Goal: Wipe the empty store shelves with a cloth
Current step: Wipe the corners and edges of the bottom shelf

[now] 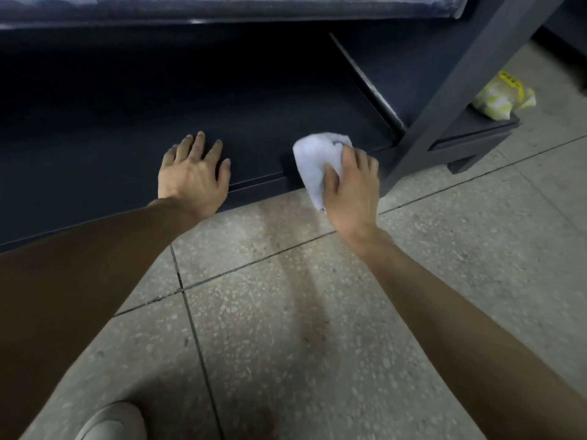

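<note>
The dark blue-grey bottom shelf (pixel 133 128) runs low across the upper half of the head view, bare of goods. My left hand (pixel 192 176) lies flat on its front edge, fingers spread, holding nothing. A bunched white cloth (pixel 313 160) is pressed on the shelf's front lip near its right end. My right hand (pixel 351 188) grips the cloth from the near side, fingers curled over it. The back of the shelf is in deep shadow.
A grey upright post (pixel 457 90) slants at the shelf's right end, with a foot (pixel 467 147) on the floor. A yellow-and-white packet (pixel 500 96) lies behind it. Speckled floor tiles (pixel 317 312) fill the foreground; a shoe toe (pixel 108 423) shows bottom left. Another shelf edge (pixel 222 11) hangs above.
</note>
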{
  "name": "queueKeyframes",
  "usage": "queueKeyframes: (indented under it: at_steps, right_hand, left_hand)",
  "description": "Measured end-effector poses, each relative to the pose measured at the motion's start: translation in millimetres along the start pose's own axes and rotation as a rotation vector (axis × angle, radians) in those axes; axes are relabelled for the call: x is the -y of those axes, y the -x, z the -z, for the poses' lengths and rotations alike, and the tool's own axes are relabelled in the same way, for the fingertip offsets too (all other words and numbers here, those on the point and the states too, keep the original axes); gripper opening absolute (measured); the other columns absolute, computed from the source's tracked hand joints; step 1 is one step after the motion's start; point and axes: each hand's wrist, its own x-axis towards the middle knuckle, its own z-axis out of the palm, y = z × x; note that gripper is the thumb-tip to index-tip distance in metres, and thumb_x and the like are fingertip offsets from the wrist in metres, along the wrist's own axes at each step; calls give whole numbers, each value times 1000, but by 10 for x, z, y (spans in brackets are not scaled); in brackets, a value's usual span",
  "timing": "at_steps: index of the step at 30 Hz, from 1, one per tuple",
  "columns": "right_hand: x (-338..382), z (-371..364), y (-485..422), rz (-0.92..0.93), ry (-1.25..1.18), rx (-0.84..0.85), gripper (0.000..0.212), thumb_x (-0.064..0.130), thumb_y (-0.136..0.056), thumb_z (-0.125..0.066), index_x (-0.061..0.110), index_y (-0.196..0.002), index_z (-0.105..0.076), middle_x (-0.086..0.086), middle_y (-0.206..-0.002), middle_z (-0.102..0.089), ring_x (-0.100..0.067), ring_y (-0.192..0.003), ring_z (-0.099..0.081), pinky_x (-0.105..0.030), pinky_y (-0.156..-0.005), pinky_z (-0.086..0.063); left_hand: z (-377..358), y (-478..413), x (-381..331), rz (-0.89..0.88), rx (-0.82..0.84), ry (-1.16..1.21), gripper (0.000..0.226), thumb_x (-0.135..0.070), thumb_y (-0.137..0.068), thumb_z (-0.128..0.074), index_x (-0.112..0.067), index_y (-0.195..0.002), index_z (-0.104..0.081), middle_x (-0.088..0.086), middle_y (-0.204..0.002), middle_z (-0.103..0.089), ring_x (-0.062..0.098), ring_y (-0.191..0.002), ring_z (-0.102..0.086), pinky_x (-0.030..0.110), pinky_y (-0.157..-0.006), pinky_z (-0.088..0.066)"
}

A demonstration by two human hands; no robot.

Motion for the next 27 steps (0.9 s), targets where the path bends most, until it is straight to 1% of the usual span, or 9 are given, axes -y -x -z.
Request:
queueKeyframes:
  at_steps: [1,3,6,12,18,20,22,25,27]
  right_hand:
    - [75,-59,-163,-5,20,44,39,23,-95,-48,12,-133,-48,-9,-135,-53,-30,-123,-42,-45,-95,-41]
    - [209,-245,-429,-5,43,221,48,31,-96,-43,21,-143,-37,-6,-145,-44,-30,-133,-33,-51,-105,-32]
    - [306,-600,-777,28,102,421,56,46,-96,-36,31,-149,-25,-1,-150,-36,-24,-139,-26,-53,-111,-18]
    - [490,-937,-1424,163,168,481,60,50,-97,-30,30,-152,-16,2,-160,-22,-21,-148,-10,-52,-115,-9]
    - [664,-1081,-2087,120,226,606,64,49,-98,-34,31,-154,-6,-1,-164,-4,-25,-149,0,-51,-117,-8]
    - [612,-1167,-2266,113,216,578,65,45,-97,-39,30,-153,-10,0,-163,-7,-23,-150,-1,-50,-117,-10]
    - [504,-1200,-2405,32,156,543,62,43,-95,-41,32,-151,-18,0,-162,-11,-25,-149,-5,-47,-116,-11]
    - [208,-1127,-2547,-72,79,508,56,32,-95,-40,23,-149,-29,-9,-158,-25,-33,-145,-20,-49,-116,-17]
    - [3,-1039,-2555,-135,45,485,58,28,-90,-43,17,-146,-35,-13,-151,-37,-34,-140,-32,-49,-116,-24]
  left_hand:
    - [-7,-36,-43,22,5,-13,56,-42,-101,-24,-14,-148,-35,18,-157,-29,35,-145,-23,50,-117,-19]
    - [-51,-77,-114,64,6,-29,59,-42,-100,-23,-12,-149,-31,19,-157,-26,34,-146,-20,51,-117,-16]
    - [-155,-135,-208,91,-1,-41,59,-40,-98,-25,-9,-147,-32,19,-156,-29,35,-144,-22,53,-117,-16]
    - [-159,-277,-515,85,-21,-69,60,-40,-95,-21,-6,-143,-36,21,-149,-36,38,-137,-30,52,-112,-24]
    - [-233,-413,-744,96,-11,-58,64,-44,-97,-17,-8,-149,-28,20,-156,-26,36,-144,-20,50,-117,-16]
    - [-231,-414,-759,104,-21,-62,66,-45,-96,-14,-8,-149,-27,20,-156,-26,36,-144,-20,50,-117,-16]
    - [-226,-395,-757,105,-11,-59,68,-46,-94,-12,-8,-149,-27,20,-156,-26,36,-145,-20,50,-117,-16]
    - [-207,-370,-760,98,-2,-51,68,-46,-94,-12,-8,-149,-27,20,-156,-26,37,-145,-20,50,-118,-16]
    - [-199,-368,-754,97,4,-44,68,-46,-94,-11,-8,-149,-27,20,-156,-25,37,-145,-20,51,-118,-16]
